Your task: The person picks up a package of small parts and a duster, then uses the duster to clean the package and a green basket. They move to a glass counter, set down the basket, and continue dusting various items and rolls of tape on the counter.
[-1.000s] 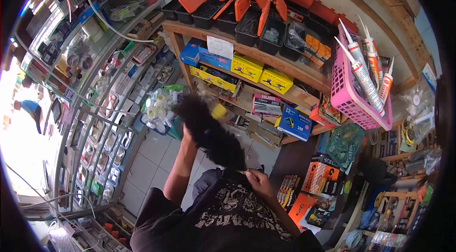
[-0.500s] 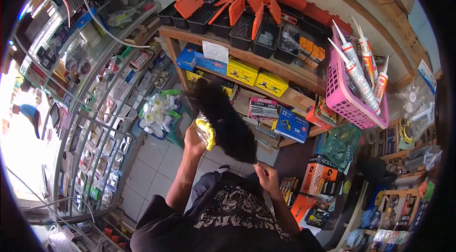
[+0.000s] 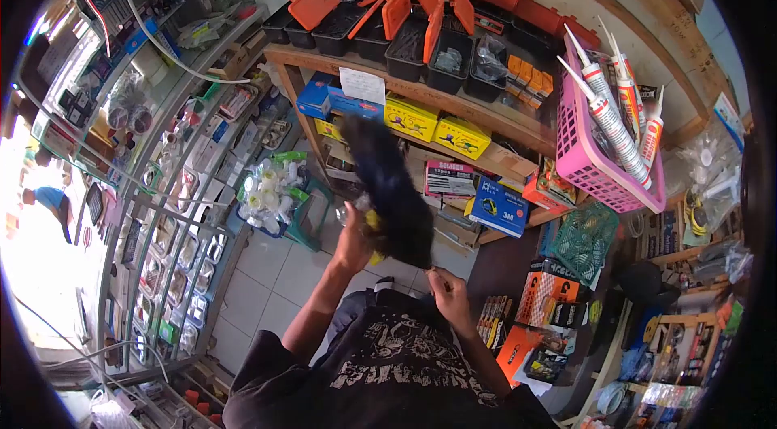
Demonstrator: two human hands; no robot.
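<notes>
A black feather duster [image 3: 395, 198] slants across the middle of the view. Its lower end is in my right hand [image 3: 450, 293], whose fingers are closed around the thin handle. My left hand [image 3: 353, 244] is wrapped around a yellow item in clear plastic packaging [image 3: 373, 221]. The duster's feathers lie across this package and hide most of it, so its kind does not show. Both hands are in front of my dark printed shirt, above the tiled floor.
Ahead stands a wooden shelf [image 3: 518, 128] bearing black bins with orange lids [image 3: 449, 61]. On the right are a pink basket [image 3: 611, 174] of sealant tubes and a green mesh basket [image 3: 584, 239]. A green stool [image 3: 312, 214] and glass display racks stand to the left.
The duster has swept over the yellow package and now covers most of it. My left hand has shifted slightly right, still gripping the package. My right hand has moved a little left and up.
</notes>
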